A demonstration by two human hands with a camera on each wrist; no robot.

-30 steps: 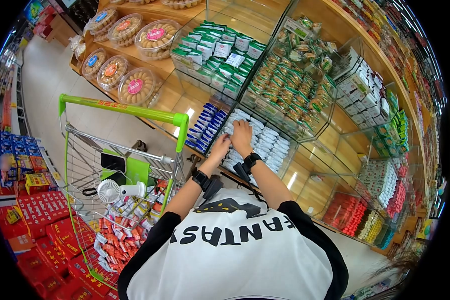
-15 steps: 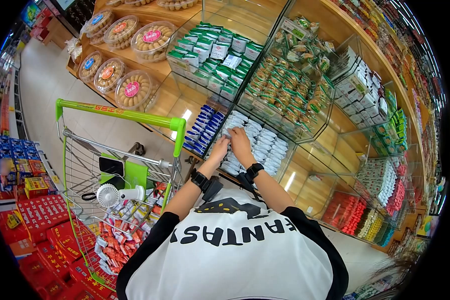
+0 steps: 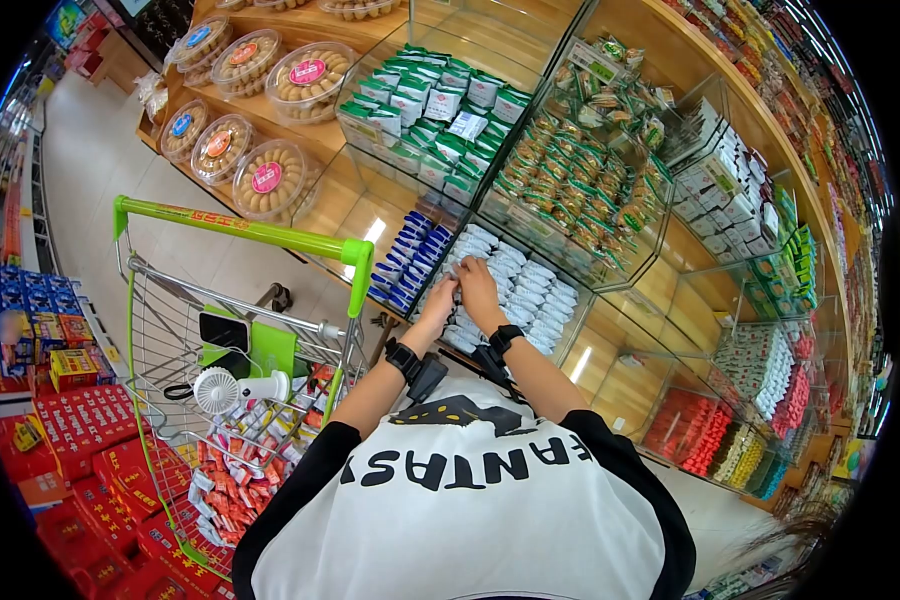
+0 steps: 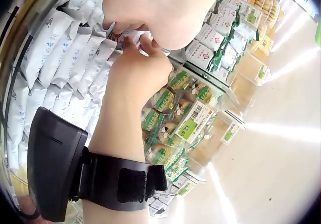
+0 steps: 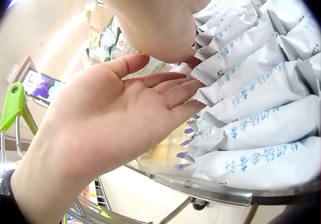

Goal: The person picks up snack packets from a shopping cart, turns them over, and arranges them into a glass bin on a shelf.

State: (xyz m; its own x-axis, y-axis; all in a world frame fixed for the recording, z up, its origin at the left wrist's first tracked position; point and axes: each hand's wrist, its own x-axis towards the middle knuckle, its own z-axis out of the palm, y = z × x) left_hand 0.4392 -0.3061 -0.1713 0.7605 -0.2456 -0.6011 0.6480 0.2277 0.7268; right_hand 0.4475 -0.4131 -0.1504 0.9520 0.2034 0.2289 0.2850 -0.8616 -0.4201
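In a glass-walled bin lie rows of white packets with blue print [image 3: 540,290] [image 5: 251,103]. My left hand [image 3: 438,303] [image 5: 128,108] is at their left side, palm showing in the right wrist view, fingers nearly straight and fingertips against packet ends. My right hand [image 3: 480,290] [image 4: 138,68] lies beside and partly over it, its thumb and forefinger curled on a small white packet piece [image 4: 134,35]. The fingers of both hands overlap, so most of that piece is hidden. Blue packets [image 3: 410,260] fill the compartment at left.
A green-handled cart [image 3: 240,232] with a phone, a small white fan [image 3: 217,390] and red and white packets stands at left. Bins of green-white packets [image 3: 435,110] and golden ones [image 3: 575,180] lie beyond. Tubs of biscuits [image 3: 270,180] stand at upper left; red boxes [image 3: 85,425] at lower left.
Since a second ago, my right hand has drawn back slightly toward me and its fingers are more bent. My left hand has hardly moved beside it. The view has shifted slightly.
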